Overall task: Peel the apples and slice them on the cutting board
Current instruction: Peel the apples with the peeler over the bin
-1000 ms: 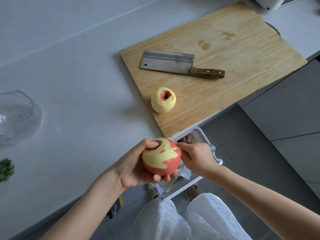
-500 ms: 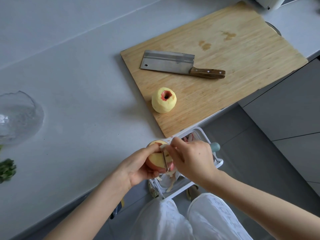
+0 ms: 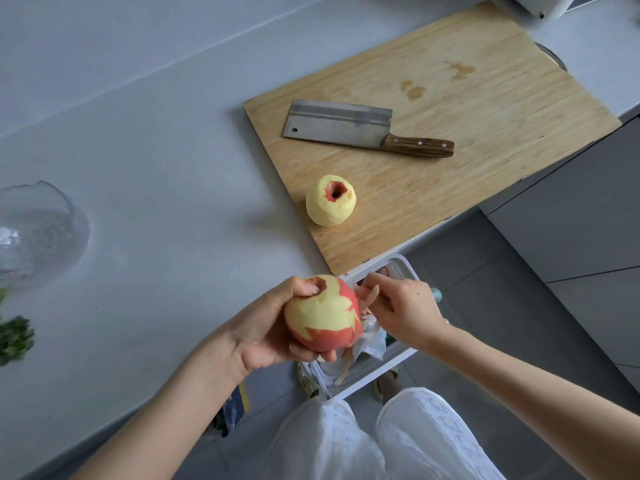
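Pulled back off the half-peeled red apple [image 3: 322, 317], which the left hand [image 3: 266, 327] grips over the white bin [image 3: 398, 362], the right hand [image 3: 405, 313] curls round a mostly hidden peeler [image 3: 437, 295], and one peeled yellow apple [image 3: 330, 200] sits unsliced on the wooden cutting board [image 3: 467, 140].

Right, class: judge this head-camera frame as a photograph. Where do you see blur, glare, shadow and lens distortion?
Head view: soft, even light; the peeled apple and cutting board cast faint shadows leftward; glare whitens the glass bowl; the greens at the left edge are smeared; the back edge of the counter bows slightly, a wide-lens effect.
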`<state>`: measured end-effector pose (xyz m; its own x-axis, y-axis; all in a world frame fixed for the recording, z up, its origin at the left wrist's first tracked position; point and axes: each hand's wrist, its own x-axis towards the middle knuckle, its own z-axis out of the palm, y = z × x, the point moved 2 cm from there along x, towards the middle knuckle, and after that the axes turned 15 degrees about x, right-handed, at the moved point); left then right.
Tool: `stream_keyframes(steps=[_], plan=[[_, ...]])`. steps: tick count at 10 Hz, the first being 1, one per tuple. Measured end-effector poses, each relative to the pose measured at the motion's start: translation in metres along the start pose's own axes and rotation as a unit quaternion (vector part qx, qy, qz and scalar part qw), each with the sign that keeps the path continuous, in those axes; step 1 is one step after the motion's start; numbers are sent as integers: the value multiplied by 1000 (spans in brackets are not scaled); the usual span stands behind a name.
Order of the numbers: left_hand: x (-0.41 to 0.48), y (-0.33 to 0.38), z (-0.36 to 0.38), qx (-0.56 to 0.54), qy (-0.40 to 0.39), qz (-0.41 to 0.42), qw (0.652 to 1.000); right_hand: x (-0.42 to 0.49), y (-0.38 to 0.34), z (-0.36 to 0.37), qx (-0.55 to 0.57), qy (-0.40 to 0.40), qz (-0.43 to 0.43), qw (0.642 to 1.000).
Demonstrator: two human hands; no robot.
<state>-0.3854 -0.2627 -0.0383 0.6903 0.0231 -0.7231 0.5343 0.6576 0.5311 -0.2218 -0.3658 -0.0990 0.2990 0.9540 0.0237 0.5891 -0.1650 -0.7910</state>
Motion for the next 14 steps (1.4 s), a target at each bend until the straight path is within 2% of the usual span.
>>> stream_keyframes(steps=[1,2,3,4,5,6,7,8,9,10,11,12,13,14], plan=[[4,0,-6,-12,22,-17,1000,8,-13,-8,97,-59,147,983],[9,-7,-12,-48,47,-56,996,10,-15,-5,277,-172,385,863],[15,-16,-15,-112,79,-75,988,-4,2,13,362,-266,571,688],[21,-21,-15,-115,131,-92,980,-14,13,25,499,-236,653,519],[28,-26,-16,-121,210,-123,962,-13,16,24,652,-192,629,378],[38,-33,-18,-135,232,-149,952,-10,2,19,735,-244,566,283],[43,-38,-12,-131,199,-168,957,-8,-7,21,747,-268,532,295],[42,-37,-9,-132,169,-173,961,-7,-1,24,739,-234,536,335],[37,-36,-11,-169,158,-184,955,-10,16,17,715,-144,566,385],[33,-35,-10,-183,144,-193,953,-11,20,10,664,-97,579,462],[33,-38,-9,-193,137,-199,951,-10,4,6,578,-98,535,608],[33,-39,-8,-191,127,-190,955,-8,-17,4,356,-99,347,862],[31,-37,-5,-176,112,-186,960,-6,-29,4,21,-30,26,999],[29,-36,-1,-154,100,-186,965,0,-33,8,-25,7,-137,990]])
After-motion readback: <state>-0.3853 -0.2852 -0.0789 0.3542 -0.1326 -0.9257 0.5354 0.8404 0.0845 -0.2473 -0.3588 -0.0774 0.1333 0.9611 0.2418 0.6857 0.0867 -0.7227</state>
